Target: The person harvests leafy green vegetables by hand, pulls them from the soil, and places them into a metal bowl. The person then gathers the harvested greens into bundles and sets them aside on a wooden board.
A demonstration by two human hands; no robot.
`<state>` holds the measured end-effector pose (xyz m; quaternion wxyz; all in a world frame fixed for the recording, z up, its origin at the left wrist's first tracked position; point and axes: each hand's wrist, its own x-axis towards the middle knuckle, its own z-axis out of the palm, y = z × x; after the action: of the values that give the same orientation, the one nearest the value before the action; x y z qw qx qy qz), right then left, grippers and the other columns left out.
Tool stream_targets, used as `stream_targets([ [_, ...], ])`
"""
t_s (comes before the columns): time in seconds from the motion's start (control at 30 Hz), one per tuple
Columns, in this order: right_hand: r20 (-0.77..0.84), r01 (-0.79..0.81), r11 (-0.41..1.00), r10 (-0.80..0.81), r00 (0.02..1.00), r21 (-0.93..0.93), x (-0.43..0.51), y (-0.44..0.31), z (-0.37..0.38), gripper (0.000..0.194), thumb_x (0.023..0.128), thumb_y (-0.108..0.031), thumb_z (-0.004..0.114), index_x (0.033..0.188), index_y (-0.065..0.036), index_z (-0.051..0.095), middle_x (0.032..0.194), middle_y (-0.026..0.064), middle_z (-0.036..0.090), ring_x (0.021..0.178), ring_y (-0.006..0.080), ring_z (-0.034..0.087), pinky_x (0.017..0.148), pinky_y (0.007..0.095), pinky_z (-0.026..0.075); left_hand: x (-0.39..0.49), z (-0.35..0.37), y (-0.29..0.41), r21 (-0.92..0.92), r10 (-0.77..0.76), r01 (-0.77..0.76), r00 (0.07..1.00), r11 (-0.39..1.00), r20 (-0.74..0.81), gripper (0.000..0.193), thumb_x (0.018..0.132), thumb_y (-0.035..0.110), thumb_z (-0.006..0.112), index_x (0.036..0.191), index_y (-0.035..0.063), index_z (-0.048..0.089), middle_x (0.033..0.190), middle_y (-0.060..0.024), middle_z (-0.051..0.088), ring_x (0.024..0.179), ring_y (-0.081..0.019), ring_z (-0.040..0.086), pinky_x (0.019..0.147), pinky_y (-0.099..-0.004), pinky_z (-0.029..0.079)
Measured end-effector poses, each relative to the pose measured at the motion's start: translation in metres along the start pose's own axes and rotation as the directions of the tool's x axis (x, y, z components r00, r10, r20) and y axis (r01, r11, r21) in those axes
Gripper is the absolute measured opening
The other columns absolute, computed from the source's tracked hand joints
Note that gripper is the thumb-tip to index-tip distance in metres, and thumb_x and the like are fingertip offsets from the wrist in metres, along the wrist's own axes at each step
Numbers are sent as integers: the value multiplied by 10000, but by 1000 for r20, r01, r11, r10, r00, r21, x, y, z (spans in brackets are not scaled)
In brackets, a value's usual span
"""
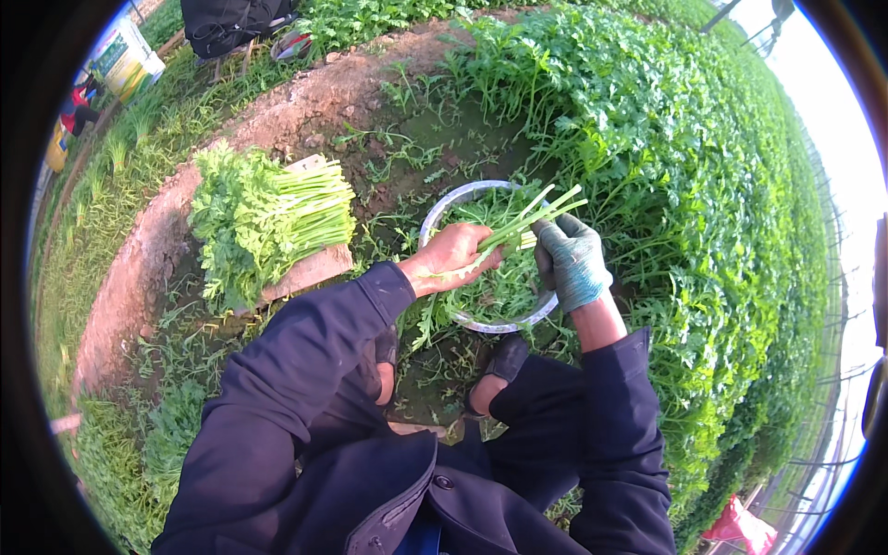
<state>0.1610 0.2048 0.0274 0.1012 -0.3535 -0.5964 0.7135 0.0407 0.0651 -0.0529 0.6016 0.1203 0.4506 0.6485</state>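
My left hand [454,257], bare, is closed around a small bunch of leafy green stems [517,225] above a round tub. My right hand [572,260], in a blue-green glove, has its fingers bent at the cut ends of that bunch; whether it grips a stem cannot be told. Below both hands the tub [504,326] with a pale rim holds loose green leaves and trimmings. To the left, a large pile of cut leafy greens [277,215] lies on a wooden board [312,269], stems pointing right.
Dense leafy plants [694,208] grow along the right. A bare soil ridge [277,114] curves round the left and top. A black bag [229,24], a white bucket [125,59] and a partly seen person [80,107] are at upper left. A pink sack [741,527] lies lower right.
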Motion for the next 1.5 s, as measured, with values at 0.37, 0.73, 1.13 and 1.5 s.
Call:
stream_targets([
  [0.37,-277,188,974,-146,950,130,25,-2,-49,138,934,-185,637,973,-53,647,545,-30,497,375,76,378,360,232,279,-6,-16,10,996,619,-55,780,-68,85,263,934,305,645,917,43,635,731,-110,697,604,-287,672,547,-404,507],
  [0.73,-67,60,974,-76,995,-217,10,14,14,260,952,-251,666,1064,-16,674,596,16,596,385,67,406,373,233,288,-14,6,7,960,701,39,691,-277,174,368,729,216,781,948,89,514,655,-102,646,627,-325,675,552,-433,518],
  [1.13,-24,35,852,-26,999,523,23,-7,-46,219,916,-262,525,801,-79,568,657,99,596,424,152,466,376,252,354,-15,-14,20,992,707,-41,698,-119,114,279,833,280,719,944,72,569,673,-137,653,666,-338,670,575,-433,512],
  [1.5,-21,-82,995,81,996,-50,16,8,-13,173,897,-219,732,992,-91,665,572,-13,533,385,74,407,356,233,292,-17,-5,28,288,273,-284,959,915,79,368,1027,393,518,1147,55,602,857,8,600,529,-29,471,457,-198,392],
])
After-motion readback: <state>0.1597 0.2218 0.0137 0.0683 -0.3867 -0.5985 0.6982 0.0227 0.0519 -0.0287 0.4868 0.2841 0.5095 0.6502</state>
